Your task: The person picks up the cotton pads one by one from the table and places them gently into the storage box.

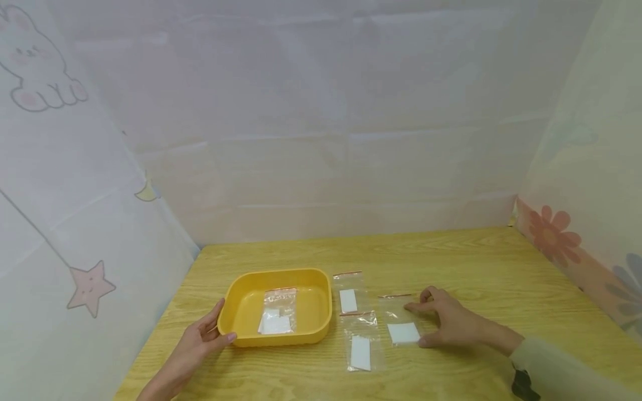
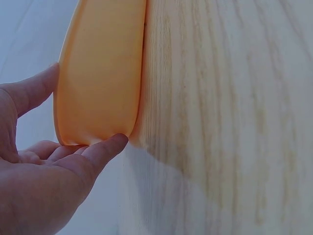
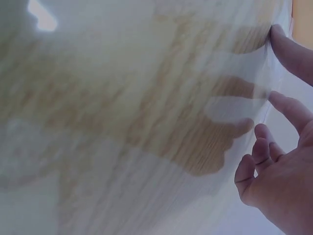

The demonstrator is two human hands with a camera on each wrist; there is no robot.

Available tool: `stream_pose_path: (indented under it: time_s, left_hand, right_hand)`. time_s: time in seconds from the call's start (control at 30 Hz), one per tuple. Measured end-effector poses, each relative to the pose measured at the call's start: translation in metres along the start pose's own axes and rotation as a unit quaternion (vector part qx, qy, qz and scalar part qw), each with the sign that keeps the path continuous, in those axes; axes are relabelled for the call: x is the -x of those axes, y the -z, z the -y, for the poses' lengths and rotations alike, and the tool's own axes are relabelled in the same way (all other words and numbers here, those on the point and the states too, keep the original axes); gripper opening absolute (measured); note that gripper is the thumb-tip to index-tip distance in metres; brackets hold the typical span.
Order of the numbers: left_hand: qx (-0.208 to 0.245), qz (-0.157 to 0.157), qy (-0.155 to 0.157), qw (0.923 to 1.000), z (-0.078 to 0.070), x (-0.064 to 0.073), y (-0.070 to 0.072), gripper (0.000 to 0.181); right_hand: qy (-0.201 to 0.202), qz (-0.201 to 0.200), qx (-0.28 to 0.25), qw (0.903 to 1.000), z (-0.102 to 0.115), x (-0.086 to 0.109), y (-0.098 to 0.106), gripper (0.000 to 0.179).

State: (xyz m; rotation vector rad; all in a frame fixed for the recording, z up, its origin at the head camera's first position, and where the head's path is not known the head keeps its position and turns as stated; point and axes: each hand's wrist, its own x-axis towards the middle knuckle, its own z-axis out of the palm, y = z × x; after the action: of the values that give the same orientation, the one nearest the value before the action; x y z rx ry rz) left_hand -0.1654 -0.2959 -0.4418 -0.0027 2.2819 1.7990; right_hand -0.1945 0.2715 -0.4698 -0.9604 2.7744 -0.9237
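My left hand point(image 1: 198, 340) holds the left end of a yellow plastic tray point(image 1: 321, 328), thumb at the front corner and fingers against the side. In the left wrist view the tray's outer wall point(image 2: 102, 73) stands between spread fingers. Inside the tray lie clear zip bags point(image 1: 281, 301) with white pieces in them, overlapping. My right hand point(image 1: 451, 320) is at the right edge of a clear zip bag point(image 1: 398, 317) holding a white piece, with thumb and index finger spread apart. In the right wrist view those fingertips point(image 3: 276, 32) meet the tabletop; the other fingers are curled.
Two more zip bags with white pieces, a far one point(image 1: 348, 301) and a near one point(image 1: 360, 351), lie flat just right of the tray. All rest on a wood-grain table point(image 1: 451, 256). White sheets with printed figures point(image 1: 90, 287) enclose its back and sides.
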Motion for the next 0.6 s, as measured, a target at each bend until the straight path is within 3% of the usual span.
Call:
stream_pose_path:
  time_s: [0.47, 0.6]
  left_hand:
    - [0.000, -0.002, 0.006, 1.0000, -0.001, 0.001, -0.001, 0.095]
    - [0.002, 0.000, 0.005, 1.0000, -0.001, 0.001, 0.000, 0.094]
  right_hand:
    - [-0.037, -0.035, 0.003, 0.9987, 0.020, 0.009, -0.007, 0.064]
    - [-0.048, -0.045, -0.025, 0.9975, 0.022, 0.009, -0.012, 0.061]
